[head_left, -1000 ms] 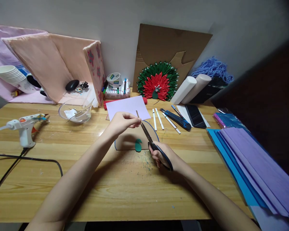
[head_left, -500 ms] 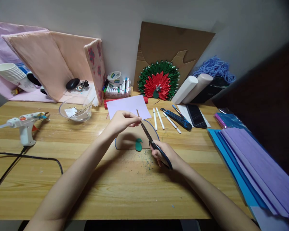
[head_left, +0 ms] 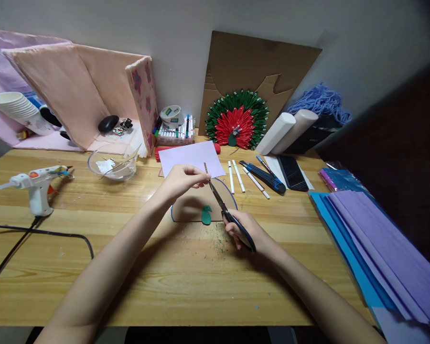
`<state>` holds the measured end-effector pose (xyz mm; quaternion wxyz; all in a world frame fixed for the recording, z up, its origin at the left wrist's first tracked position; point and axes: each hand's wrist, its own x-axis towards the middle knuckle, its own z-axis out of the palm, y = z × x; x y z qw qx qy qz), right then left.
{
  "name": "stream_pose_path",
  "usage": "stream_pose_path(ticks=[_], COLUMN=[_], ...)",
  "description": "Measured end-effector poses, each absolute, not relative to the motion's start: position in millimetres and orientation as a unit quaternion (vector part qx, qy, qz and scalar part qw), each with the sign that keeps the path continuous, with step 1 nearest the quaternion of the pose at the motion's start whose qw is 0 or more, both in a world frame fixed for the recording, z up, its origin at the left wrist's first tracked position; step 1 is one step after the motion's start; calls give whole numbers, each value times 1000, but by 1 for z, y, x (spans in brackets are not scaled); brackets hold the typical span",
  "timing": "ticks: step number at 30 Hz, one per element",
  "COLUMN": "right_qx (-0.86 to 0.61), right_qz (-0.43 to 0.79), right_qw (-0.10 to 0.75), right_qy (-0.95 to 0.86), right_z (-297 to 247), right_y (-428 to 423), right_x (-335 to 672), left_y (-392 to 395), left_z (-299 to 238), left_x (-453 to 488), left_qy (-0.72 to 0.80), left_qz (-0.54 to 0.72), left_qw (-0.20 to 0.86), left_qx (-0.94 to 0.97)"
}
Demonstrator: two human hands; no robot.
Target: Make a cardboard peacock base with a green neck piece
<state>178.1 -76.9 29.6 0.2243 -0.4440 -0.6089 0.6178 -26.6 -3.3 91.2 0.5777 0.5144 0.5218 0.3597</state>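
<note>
My left hand [head_left: 187,181] is closed, thumb and fingertips pinching a thin brown strip [head_left: 205,167] whose upper end pokes above them. What the strip is made of cannot be seen. Wrapped round the handles of black scissors [head_left: 219,197], my right hand [head_left: 245,228] holds them with the blades pointing up and away. The blade tips meet the strip at the left fingertips. Beneath both hands lies a half-round cardboard piece [head_left: 188,210] with a blue edge. A small green cutout [head_left: 206,216], shaped like a bird's body and head, rests on its straight edge.
A lilac sheet [head_left: 189,155], white markers [head_left: 238,176] and a blue utility knife [head_left: 263,177] lie beyond my hands. Left stand a glue gun [head_left: 39,191] with its cord and a clear bowl [head_left: 129,169]. Folded purple sheets [head_left: 387,248] are at right; a peacock craft [head_left: 236,119] leans behind.
Almost nothing differs; the hands, scissors and strip keep their places. The view has shifted very slightly.
</note>
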Motion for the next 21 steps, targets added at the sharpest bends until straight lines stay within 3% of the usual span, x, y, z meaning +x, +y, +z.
stream_pose_path(ticks=[7,21], right_qx=[-392,-451], right_qz=[638,627], right_qw=[235,226], right_qy=[-619,-594], right_z=[23,30], right_y=[-80,-80], right_x=[178,176], left_y=[-3,-3], left_z=[86,84], left_x=[-25,-26], left_qy=[513,513], left_qz=[352,350], left_qw=[577,567], left_qx=[529,541])
